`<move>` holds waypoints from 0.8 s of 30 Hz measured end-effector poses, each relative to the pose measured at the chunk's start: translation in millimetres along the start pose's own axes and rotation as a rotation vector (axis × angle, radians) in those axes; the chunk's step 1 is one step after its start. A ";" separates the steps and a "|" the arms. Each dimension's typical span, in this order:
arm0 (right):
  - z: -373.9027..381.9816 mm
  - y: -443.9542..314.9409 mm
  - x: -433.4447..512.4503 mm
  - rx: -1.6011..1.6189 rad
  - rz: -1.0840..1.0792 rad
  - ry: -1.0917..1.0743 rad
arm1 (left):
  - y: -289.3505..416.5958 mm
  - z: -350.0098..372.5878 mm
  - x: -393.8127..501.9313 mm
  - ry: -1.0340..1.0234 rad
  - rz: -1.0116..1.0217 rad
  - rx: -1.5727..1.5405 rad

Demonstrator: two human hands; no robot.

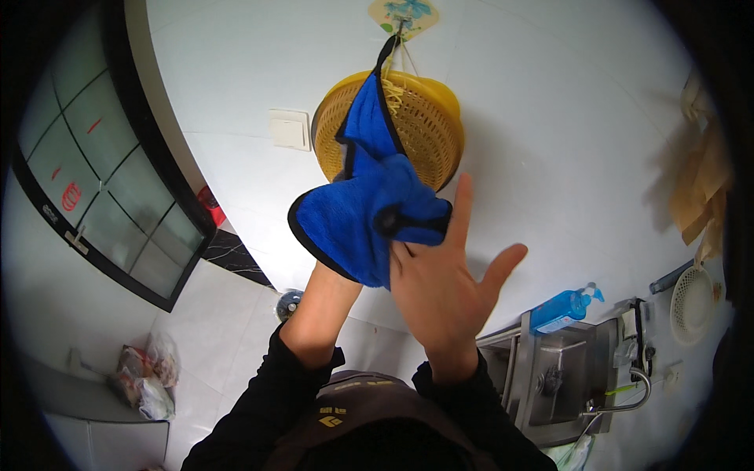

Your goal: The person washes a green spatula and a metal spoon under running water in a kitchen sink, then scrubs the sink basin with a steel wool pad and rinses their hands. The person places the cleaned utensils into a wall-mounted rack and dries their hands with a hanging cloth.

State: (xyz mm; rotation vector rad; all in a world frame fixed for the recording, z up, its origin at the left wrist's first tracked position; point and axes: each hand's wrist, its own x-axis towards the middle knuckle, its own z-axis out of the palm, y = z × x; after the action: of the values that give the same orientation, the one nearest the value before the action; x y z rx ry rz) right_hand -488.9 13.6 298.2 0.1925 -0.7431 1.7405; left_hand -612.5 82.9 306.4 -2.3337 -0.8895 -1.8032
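A blue towel with black edging (pixel 377 129) hangs by its loop from a wall hook (pixel 402 22). Its lower part is bunched over my left hand, which it hides; only the wrist and forearm show below the cloth. Against the towel's right side lies my right hand (pixel 439 282), back towards the camera, index finger and thumb spread, the other fingers partly hidden at the cloth. Whether those fingers pinch the cloth cannot be told. Behind the towel, a yellow plastic colander basket (pixel 424 129) hangs on the same hook.
A light switch (pixel 289 129) is left of the basket. At lower right are a steel sink (pixel 559 377), its curved faucet (pixel 639 391) and a blue pump bottle (pixel 559 312). A black-framed glass door (pixel 106 176) stands left, with plastic bags (pixel 147 377) on the lower left.
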 end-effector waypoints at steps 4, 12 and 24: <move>15.3 -7.6 -10.1 -0.081 -0.146 -0.208 | 1.9 -7.5 4.2 0.154 -0.207 0.273; -20.1 9.4 31.4 -1.516 -0.644 -0.400 | 28.6 16.5 -43.2 0.090 -0.754 -1.245; 28.7 -2.1 17.9 -1.929 0.100 -0.630 | 31.9 14.5 -49.0 -0.009 -0.740 -1.371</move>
State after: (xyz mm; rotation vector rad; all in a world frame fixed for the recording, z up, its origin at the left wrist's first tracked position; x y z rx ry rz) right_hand -499.6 12.1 330.3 -0.6570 -2.5091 0.3763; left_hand -592.1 42.2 266.9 -2.7471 -0.5717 -3.5669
